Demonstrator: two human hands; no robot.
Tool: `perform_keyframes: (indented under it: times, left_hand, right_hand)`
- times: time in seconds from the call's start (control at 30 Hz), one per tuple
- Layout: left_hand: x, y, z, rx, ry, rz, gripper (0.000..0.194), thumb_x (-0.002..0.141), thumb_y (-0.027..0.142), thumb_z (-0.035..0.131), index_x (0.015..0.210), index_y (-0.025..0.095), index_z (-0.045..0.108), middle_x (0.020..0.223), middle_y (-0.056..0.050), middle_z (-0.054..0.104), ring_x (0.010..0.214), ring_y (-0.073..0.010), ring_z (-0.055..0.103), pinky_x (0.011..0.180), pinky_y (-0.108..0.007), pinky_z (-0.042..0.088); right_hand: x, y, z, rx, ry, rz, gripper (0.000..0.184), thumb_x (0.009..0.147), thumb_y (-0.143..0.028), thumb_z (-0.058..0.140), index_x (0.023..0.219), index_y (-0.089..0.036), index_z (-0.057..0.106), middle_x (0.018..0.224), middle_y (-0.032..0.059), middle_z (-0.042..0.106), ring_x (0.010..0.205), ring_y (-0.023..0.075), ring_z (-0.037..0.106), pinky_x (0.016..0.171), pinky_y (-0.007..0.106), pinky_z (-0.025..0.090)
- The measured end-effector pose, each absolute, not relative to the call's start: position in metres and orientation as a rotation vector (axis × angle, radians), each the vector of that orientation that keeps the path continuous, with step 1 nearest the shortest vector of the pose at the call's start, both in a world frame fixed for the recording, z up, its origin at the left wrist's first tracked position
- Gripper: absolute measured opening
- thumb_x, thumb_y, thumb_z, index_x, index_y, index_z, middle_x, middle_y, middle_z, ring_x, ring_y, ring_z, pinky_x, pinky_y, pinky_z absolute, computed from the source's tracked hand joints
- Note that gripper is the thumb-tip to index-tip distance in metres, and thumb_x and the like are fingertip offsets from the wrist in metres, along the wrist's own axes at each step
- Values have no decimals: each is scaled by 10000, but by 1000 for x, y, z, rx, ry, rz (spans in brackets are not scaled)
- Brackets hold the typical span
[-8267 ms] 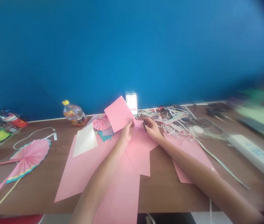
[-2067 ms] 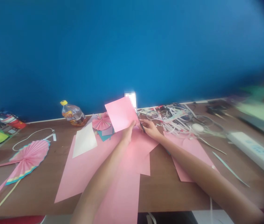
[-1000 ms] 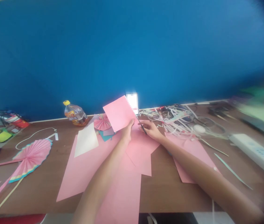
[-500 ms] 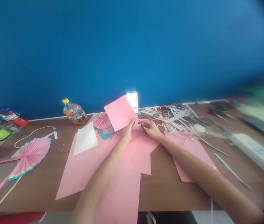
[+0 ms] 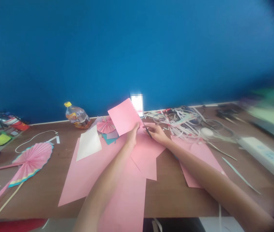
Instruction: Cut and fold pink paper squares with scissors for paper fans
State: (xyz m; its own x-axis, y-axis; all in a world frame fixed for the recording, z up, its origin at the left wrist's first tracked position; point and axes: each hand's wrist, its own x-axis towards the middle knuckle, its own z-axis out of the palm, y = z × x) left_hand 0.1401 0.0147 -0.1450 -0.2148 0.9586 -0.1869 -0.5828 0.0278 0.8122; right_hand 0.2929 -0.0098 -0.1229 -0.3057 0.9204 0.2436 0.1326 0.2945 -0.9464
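Observation:
My left hand [image 5: 133, 134] pinches a square sheet of pink paper [image 5: 125, 116] by its lower right corner and keeps it tilted above the table. Close by on the right, my right hand [image 5: 156, 132] is closed around a pair of dark-handled scissors [image 5: 147, 131], whose blades point up at the paper's right edge. How far the blades are apart is too small to tell. Larger pink sheets [image 5: 124, 206] lie beneath both forearms, overlapping. A cream piece of paper [image 5: 89, 144] and a small pink pleated fan [image 5: 106, 124] rest left of my left hand.
A plastic bottle [image 5: 77, 116] with a yellow cap leans near the blue wall. At the left lies a pink folded fan [image 5: 34, 161] with blue edging. Tangled paper strips [image 5: 182, 117] and a white power strip [image 5: 267, 158] occupy the right side. A bright pixelated screen [image 5: 137, 104] stands behind the paper.
Almost nothing differs. The scissors at the paper's right edge have shifted slightly within my right hand; my left hand and the pink square stay in place.

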Motion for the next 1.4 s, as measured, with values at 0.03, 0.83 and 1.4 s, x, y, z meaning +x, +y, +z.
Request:
perform_keyframes:
  times: [0.03,0.83,1.4]
  left_hand:
    - [140,15,-145,526,975,1536,322,636,237,812,930,170,699,1121,-79,690,1109,-213,618,1030,-345,446]
    - [141,13,-140,470,897,1531,244,671,177,784,895,149,691,1075,-76,701,1127,-201,607,1035,-323,443]
    - [144,9,-129,286,826,1549,207,694,62,743,874,142,681,958,-59,717,1061,-172,639,1040,-310,430]
  right_hand:
    - [293,-10,-122,-971,-1672,1111,383,777,-462,631,1004,-154,647,575,-23,521,512,120,437,513,266,371]
    - [291,-10,-122,-955,-1691,1135,402,778,-457,626,1038,-151,628,612,-10,557,528,124,467,515,262,377]
    - [290,-12,-118,-1007,-1693,1110,407,760,-418,638,1036,-119,639,601,-6,557,525,126,469,513,261,372]
